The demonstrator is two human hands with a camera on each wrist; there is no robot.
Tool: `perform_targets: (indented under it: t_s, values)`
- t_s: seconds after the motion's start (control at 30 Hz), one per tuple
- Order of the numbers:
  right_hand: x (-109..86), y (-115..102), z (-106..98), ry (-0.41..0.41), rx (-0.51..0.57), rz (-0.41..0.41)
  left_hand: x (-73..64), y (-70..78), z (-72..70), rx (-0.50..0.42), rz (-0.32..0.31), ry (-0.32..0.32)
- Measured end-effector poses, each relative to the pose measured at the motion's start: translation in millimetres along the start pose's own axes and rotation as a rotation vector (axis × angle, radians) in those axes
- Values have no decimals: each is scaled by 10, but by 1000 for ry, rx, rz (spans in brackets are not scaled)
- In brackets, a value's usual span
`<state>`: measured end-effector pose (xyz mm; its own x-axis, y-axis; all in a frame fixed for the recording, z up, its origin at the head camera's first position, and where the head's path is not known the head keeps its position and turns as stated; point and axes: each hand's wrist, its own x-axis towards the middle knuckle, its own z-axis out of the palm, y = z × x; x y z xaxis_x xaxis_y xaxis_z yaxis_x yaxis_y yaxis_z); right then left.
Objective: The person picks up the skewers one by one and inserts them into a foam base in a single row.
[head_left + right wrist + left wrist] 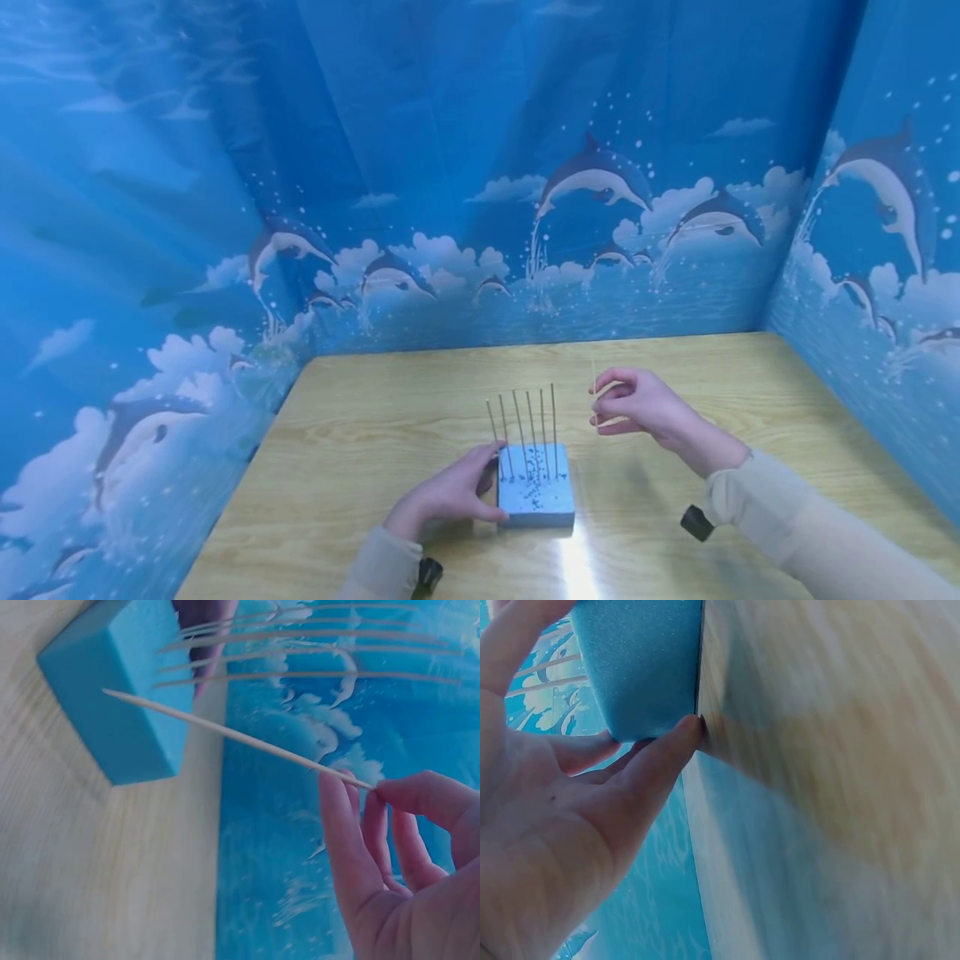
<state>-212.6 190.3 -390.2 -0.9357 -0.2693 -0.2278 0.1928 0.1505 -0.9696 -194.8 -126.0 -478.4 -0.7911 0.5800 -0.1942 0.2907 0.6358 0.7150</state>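
Note:
A light blue foam block [558, 502] sits on the wooden table, its top dotted with many small dark holes. Several thin wooden skewers [554, 417] stand in it in a row, some leaning a little. My left hand [453, 493] grips the block's left side, thumb at the near corner and fingers toward the far one; the left wrist view shows the thumb low against the block [645, 667]. To the right of the block and above the table, my right hand [637, 404] pinches another skewer [240, 737] between thumb and fingertips. Its pointed end shows in the right wrist view.
The wooden table [360, 433] ends at a blue curtain [435, 167] printed with dolphins and clouds, which rises at the back, left and right. A black piece [697, 523] is at the right wrist and another [429, 575] at the left.

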Motion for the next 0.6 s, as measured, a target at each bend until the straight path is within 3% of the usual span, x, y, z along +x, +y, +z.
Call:
perform_targets:
  t_s: [0.33,0.6]
  values:
    - [-139,-110,216,147,-51,-140,22,17,-14,28,-9,-11]
    - [-162,-130,350,200,-84,-210,31,28,-33,70,-3,-20]
